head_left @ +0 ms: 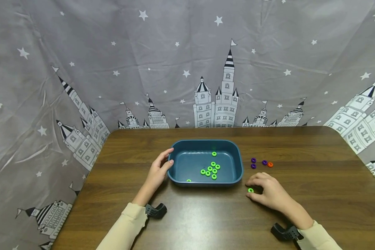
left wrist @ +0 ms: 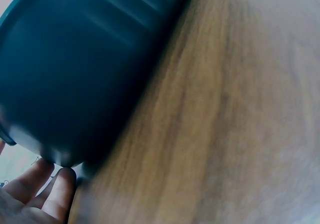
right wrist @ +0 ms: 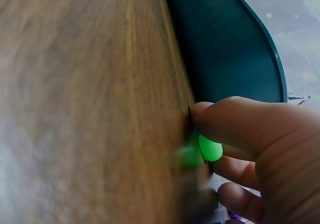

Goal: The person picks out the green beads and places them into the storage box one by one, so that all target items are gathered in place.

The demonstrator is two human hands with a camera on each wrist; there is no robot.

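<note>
A dark blue plastic tray (head_left: 206, 183) stands on the table with several small green rings (head_left: 210, 168) inside it. At its left end, my left hand (head_left: 156, 173) grips the rim, thumb and fingers at the edge. The left wrist view shows fingertips (left wrist: 61, 186) against the tray's outer wall (left wrist: 75, 74). Off the tray's front right corner, my right hand (head_left: 270, 192) has thumb and fingers curled round one green ring (head_left: 250, 190) low at the tabletop. In the right wrist view that ring (right wrist: 210, 148) shows between thumb and fingers, partly hidden by the thumb.
Right of the tray lie purple rings (head_left: 253, 160) and an orange ring (head_left: 270, 164), just beyond my right hand. Brown wooden tabletop (head_left: 200, 215) extends around the tray. A grey curtain (head_left: 175, 97) printed with castles and stars hangs behind the table's far edge.
</note>
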